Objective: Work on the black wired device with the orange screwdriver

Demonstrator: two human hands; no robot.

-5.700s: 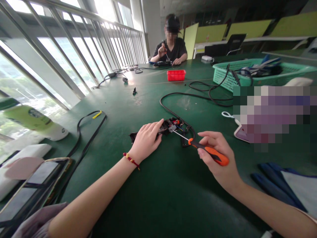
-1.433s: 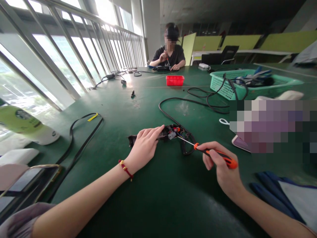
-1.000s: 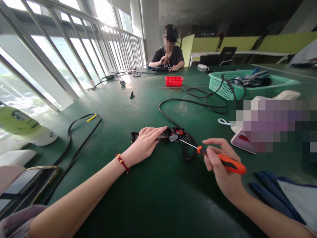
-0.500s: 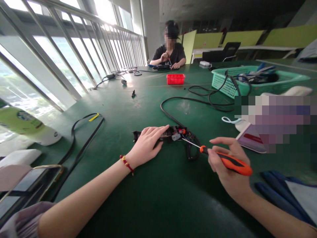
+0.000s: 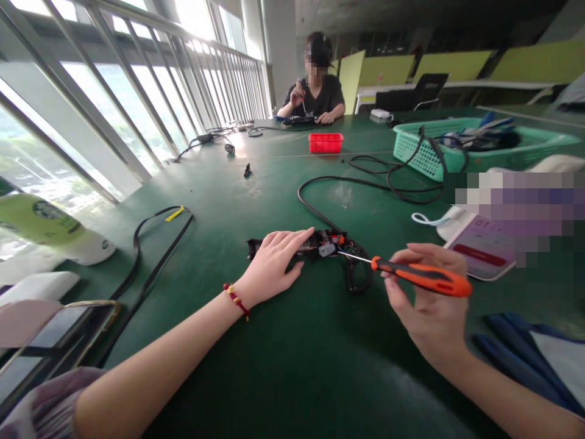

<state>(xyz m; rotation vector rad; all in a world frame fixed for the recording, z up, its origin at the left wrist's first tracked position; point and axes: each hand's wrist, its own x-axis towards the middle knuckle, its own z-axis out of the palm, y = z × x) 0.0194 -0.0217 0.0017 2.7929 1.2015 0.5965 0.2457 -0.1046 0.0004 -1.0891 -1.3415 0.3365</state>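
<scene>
An opened corded power tool [image 5: 326, 239] lies on the green table, its wires, orange-red parts and a grey block [image 5: 327, 250] exposed. My left hand [image 5: 276, 259] rests over its black body, fingers across the top and thumb along the near side, holding it down. That hand hides much of the body. Between thumb and fingers, my right hand [image 5: 427, 299] holds a screwdriver [image 5: 423, 277] with an orange and black handle. Its thin metal shaft points left, and the tip is among the wires beside the grey block. Whether the tip touches anything, I cannot tell.
A black cord [image 5: 311, 210] runs back toward a green basket [image 5: 411, 149] of tools. Further off are a red bin [image 5: 325, 144], a small black part [image 5: 247, 171] and a co-worker [image 5: 315, 91]. Phones [image 5: 59, 341] and a bottle [image 5: 50, 228] lie left; a phone [image 5: 484, 244] and blue gloves [image 5: 525, 347] right.
The screwdriver handle has swung up to a flatter angle, and the right-hand fingers have shifted around it. My left hand stays on the power tool. The co-worker's raised hand has moved slightly left.
</scene>
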